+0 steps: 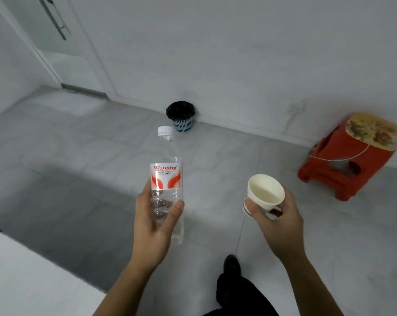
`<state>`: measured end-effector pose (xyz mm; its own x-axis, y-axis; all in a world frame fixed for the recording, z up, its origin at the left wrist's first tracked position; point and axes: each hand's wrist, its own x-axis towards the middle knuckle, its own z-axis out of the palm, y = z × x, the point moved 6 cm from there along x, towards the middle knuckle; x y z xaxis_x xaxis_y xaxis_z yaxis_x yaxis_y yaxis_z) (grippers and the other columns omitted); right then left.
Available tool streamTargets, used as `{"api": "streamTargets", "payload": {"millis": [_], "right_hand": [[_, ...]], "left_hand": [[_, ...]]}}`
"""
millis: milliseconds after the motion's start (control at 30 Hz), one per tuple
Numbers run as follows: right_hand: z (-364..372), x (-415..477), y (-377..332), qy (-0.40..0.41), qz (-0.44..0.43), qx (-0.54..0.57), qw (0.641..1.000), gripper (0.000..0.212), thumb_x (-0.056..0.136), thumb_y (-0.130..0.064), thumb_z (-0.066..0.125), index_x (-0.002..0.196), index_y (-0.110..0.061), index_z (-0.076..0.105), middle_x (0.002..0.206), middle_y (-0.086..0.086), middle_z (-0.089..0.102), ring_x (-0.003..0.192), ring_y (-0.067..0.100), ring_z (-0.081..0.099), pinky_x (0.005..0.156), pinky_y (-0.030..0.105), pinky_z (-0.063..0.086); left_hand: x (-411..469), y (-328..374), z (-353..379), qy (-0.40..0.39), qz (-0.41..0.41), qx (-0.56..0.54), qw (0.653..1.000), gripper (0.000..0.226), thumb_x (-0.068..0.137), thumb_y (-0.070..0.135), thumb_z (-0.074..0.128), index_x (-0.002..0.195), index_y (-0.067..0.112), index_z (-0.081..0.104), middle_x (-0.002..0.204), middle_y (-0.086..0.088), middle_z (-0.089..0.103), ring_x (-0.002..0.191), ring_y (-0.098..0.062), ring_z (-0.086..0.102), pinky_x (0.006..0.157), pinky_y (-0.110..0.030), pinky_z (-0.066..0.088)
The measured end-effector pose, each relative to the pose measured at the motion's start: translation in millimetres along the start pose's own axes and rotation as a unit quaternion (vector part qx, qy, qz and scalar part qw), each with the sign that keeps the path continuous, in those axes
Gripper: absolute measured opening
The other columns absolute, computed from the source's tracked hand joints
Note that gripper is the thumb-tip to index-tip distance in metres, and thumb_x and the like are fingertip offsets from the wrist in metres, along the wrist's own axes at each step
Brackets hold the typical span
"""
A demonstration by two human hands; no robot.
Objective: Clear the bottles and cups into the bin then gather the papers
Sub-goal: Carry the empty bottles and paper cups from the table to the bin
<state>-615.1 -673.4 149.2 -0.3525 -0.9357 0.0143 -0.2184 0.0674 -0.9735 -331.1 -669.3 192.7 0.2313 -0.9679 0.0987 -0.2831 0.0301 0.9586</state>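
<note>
my left grip (pixel 154 215) is wrapped round the lower half of a clear wahaha water bottle (pixel 166 176), thumb across its near face and fingers behind it. the bottle stands nearly upright, white cap on, with the cap end toward the far side. my right grip (pixel 277 215) holds a white paper cup (pixel 264 190) by its side, thumb on the left wall and fingers curled under and behind. the cup is tilted so its open mouth faces me, and it looks empty inside. both things are in the air above the grey tiled floor (pixel 79 156), apart from each other.

far ahead, against the white wall, sits the bin (pixel 181 117), a small blue lattice basket lined with a black bag. at the far right stands a red plastic stool (pixel 343 169) with a worn woven fan (pixel 373 131) lying on its seat. the corner of a white bench (pixel 22 281) shows at the near left. my dark shoe (pixel 231 265) is on the floor, nearer than the cup.
</note>
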Motion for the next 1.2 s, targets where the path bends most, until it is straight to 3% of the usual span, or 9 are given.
{"api": "streamTargets", "payload": {"millis": [100,300,433,533,600,800,967,1100,1200], "right_hand": [[41.4,97.6,-27.5,-0.046,-0.026,-0.014,0.998,0.063,0.074,-0.036,0.084,0.129,-0.037,0.052,0.115,-0.030,0.061,0.106,-0.004,0.059,0.079,0.011,0.049],[148.2,247.4,-63.7,-0.140,-0.052,-0.037,0.988,0.067,0.070,-0.048,0.081,0.130,-0.037,0.053,0.117,-0.028,0.062,0.106,-0.004,0.059,0.080,0.011,0.050],[232.3,352.7,-54.1,-0.174,-0.058,-0.072,0.980,0.066,0.072,-0.045,0.082,0.131,-0.036,0.053,0.120,-0.023,0.063,0.106,-0.002,0.059,0.083,0.016,0.050],[300.9,441.0,-57.1,-0.175,-0.067,-0.095,0.978,0.062,0.072,-0.043,0.083,0.125,-0.044,0.050,0.116,-0.030,0.059,0.105,-0.006,0.058,0.080,0.014,0.049],[338.4,495.6,-69.5,-0.185,-0.061,-0.100,0.976,0.060,0.073,-0.042,0.084,0.120,-0.052,0.046,0.112,-0.034,0.058,0.104,-0.009,0.057,0.077,0.012,0.047],[404.3,634.7,-120.0,-0.148,-0.085,-0.098,0.980,0.068,0.072,-0.041,0.084,0.128,-0.042,0.045,0.115,-0.034,0.056,0.104,-0.013,0.055,0.077,0.004,0.046],[459.8,747.7,-89.9,-0.137,-0.048,-0.096,0.985,0.070,0.071,-0.046,0.083,0.132,-0.036,0.049,0.120,-0.027,0.059,0.108,-0.005,0.058,0.083,0.013,0.049],[517.5,845.8,-37.5,-0.172,0.006,-0.104,0.980,0.068,0.073,-0.042,0.084,0.130,-0.038,0.048,0.120,-0.024,0.060,0.106,0.006,0.060,0.086,0.025,0.052],[565.5,914.1,-7.3,-0.202,0.028,-0.123,0.971,0.066,0.072,-0.041,0.085,0.125,-0.044,0.046,0.116,-0.032,0.057,0.104,-0.002,0.059,0.084,0.024,0.051]], "left_hand": [[78.9,13.1,11.7,0.030,-0.010,-0.004,0.999,0.066,0.080,0.035,0.072,0.140,0.024,0.047,0.121,-0.004,0.063,0.100,-0.011,0.068,0.076,-0.018,0.053],[215.6,-10.0,3.1,0.105,-0.065,0.011,0.992,0.062,0.081,0.042,0.076,0.136,0.030,0.051,0.120,0.000,0.066,0.101,-0.011,0.069,0.084,-0.034,0.057],[334.1,-64.4,3.7,0.142,-0.098,0.005,0.985,0.060,0.079,0.051,0.075,0.133,0.032,0.054,0.119,0.000,0.067,0.101,-0.012,0.070,0.084,-0.035,0.058],[445.9,-107.1,9.3,0.130,-0.116,0.009,0.985,0.072,0.077,0.061,0.070,0.139,0.031,0.049,0.124,0.002,0.063,0.103,-0.014,0.068,0.081,-0.033,0.059],[515.7,-117.0,16.1,0.116,-0.127,0.027,0.985,0.081,0.074,0.069,0.066,0.143,0.031,0.044,0.127,0.005,0.060,0.103,-0.012,0.067,0.075,-0.024,0.057],[704.2,-87.7,40.6,0.070,-0.091,0.040,0.993,0.078,0.073,0.069,0.058,0.141,0.033,0.044,0.125,0.008,0.058,0.105,-0.008,0.064,0.075,-0.019,0.052],[826.1,-123.6,80.6,0.039,-0.115,0.041,0.992,0.075,0.078,0.065,0.057,0.143,0.031,0.041,0.130,0.006,0.055,0.112,-0.009,0.061,0.083,-0.022,0.052],[908.6,-187.6,117.2,0.034,-0.208,0.018,0.977,0.074,0.078,0.062,0.058,0.142,0.032,0.040,0.133,0.003,0.055,0.111,-0.014,0.063,0.080,-0.021,0.054],[962.8,-227.8,134.8,0.073,-0.276,-0.017,0.958,0.075,0.077,0.055,0.063,0.145,0.034,0.037,0.136,0.004,0.054,0.114,-0.015,0.061,0.085,-0.029,0.055]]}}
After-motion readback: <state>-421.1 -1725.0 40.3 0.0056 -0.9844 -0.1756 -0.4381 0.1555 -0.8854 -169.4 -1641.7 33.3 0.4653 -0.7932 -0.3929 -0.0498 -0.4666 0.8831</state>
